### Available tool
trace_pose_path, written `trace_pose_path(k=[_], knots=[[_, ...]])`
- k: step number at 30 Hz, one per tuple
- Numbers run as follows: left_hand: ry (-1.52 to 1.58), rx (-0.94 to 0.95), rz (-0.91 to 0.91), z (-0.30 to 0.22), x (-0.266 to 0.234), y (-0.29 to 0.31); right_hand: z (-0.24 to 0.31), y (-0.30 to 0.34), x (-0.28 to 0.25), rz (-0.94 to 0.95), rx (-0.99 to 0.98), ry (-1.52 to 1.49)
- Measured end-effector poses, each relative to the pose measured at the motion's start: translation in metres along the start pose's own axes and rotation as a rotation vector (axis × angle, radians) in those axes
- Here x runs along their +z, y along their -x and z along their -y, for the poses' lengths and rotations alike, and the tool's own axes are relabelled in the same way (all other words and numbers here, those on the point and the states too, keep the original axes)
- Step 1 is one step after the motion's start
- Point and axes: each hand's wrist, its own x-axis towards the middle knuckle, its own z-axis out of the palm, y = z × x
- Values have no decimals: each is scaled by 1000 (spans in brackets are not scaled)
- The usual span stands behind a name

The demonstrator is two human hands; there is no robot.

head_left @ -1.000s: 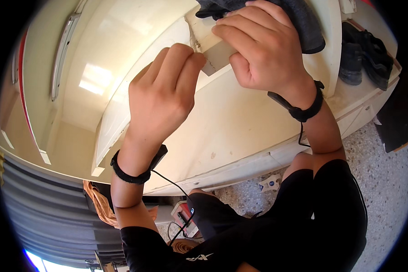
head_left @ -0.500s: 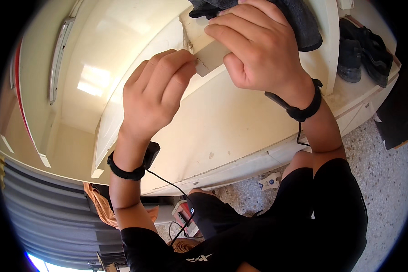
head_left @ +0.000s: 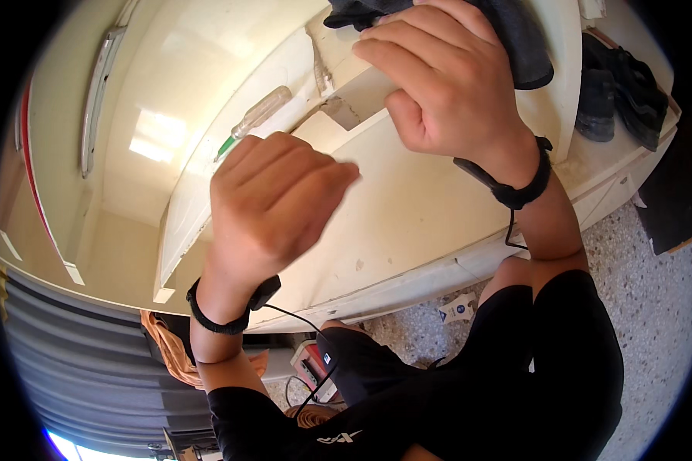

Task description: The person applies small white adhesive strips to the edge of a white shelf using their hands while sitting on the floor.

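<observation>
My left hand hangs over the pale cream panel, its fingers curled in and fingertips turned away from view. Whatever may be in them is hidden. My right hand is higher up with fingers bent, in front of a dark grey cloth-like item; its fingertips are partly hidden and no held thing shows. Between the hands lies a small pale flat piece in a gap beside a chipped panel edge. Just beyond my left hand is a clear, bottle-like thing with a green end.
Black shoes stand on a shelf at the far right. A cream board edge juts up at the left, above a grey curtain. Below are the speckled floor, a red box and thin cables running from my wristbands.
My left hand has drawn back toward me, away from the pale piece, and turned into a fist-like shape. The clear thing with the green end now shows. My right hand has hardly moved.
</observation>
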Motion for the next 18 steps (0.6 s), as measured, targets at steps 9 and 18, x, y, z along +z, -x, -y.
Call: trace_pose_path(k=[9, 18], knots=[[-158, -99, -173, 7, 5, -12, -1, -4, -2, -57, -68, 35], [-363, -54, -71, -2, 12, -15, -5, -5, 0, -84, -97, -4]])
